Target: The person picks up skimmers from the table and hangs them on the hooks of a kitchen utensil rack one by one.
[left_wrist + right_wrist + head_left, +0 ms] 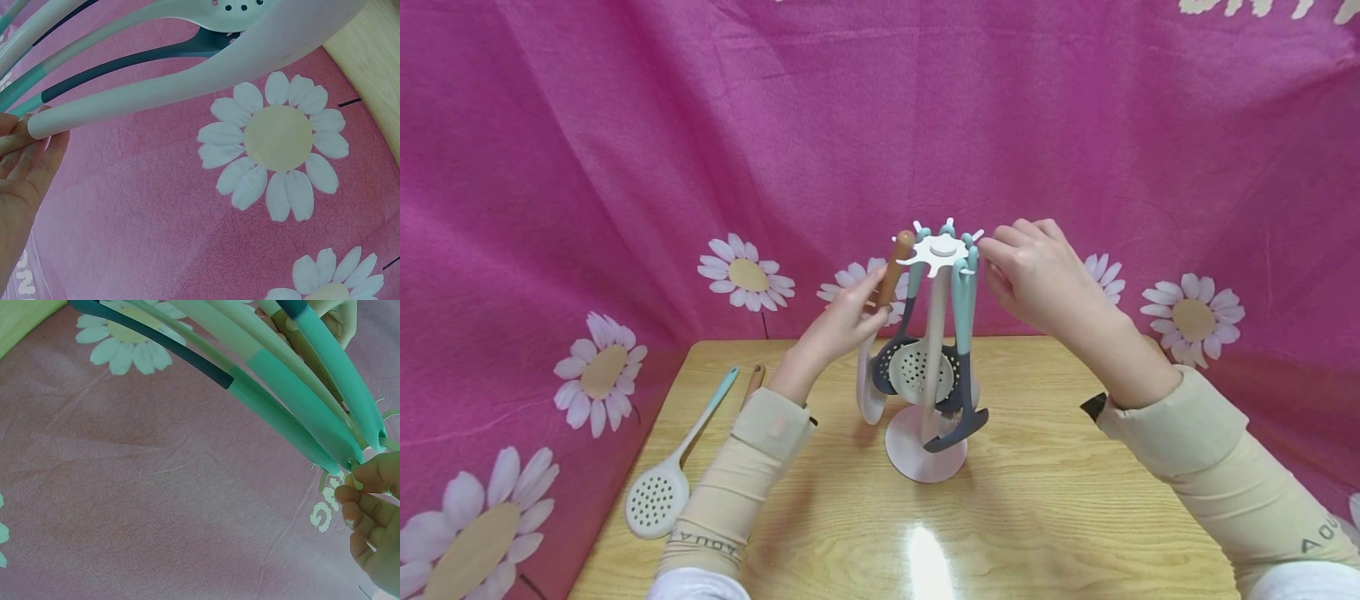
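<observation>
A white utensil rack (937, 317) with a round base and a ring of hooks stands upright on the table. My left hand (846, 321) grips the wooden handle (895, 271) of a white utensil (169, 90), whose broad curved end hangs at the rack's left side. My right hand (1037, 271) is at the top right of the rack, thumb and fingertips pinching a hook (356, 480) beside the teal handle ends (300, 409). Several teal-handled utensils hang around the post, among them a pale skimmer (917, 375) and a dark-headed one (958, 429).
On the table (1037, 500), at the left, lie a white skimmer (657, 500) with a teal handle and a utensil with a wooden handle (755, 382), partly hidden by the left forearm. A pink flowered cloth (850, 125) hangs behind and around the table.
</observation>
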The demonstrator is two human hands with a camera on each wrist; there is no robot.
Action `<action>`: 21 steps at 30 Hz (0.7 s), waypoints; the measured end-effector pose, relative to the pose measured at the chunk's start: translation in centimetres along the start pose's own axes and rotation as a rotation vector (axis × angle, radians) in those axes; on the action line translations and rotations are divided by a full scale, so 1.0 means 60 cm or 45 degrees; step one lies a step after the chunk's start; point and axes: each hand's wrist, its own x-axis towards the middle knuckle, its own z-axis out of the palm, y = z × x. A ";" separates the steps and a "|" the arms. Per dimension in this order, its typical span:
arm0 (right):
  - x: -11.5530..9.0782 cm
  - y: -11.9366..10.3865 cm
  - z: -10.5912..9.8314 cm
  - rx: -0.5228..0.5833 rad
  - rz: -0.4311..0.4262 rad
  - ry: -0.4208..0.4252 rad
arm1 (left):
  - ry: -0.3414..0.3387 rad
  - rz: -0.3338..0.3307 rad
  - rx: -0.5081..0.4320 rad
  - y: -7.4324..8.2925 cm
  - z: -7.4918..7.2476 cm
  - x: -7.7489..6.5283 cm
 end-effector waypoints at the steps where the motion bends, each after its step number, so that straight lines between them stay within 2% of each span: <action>1: 0.000 0.000 0.000 0.000 0.001 0.001 | 0.001 -0.006 -0.005 0.000 0.001 0.000; 21: -0.003 -0.001 -0.002 0.004 0.020 -0.017 | 0.106 -0.048 -0.031 0.002 0.014 -0.001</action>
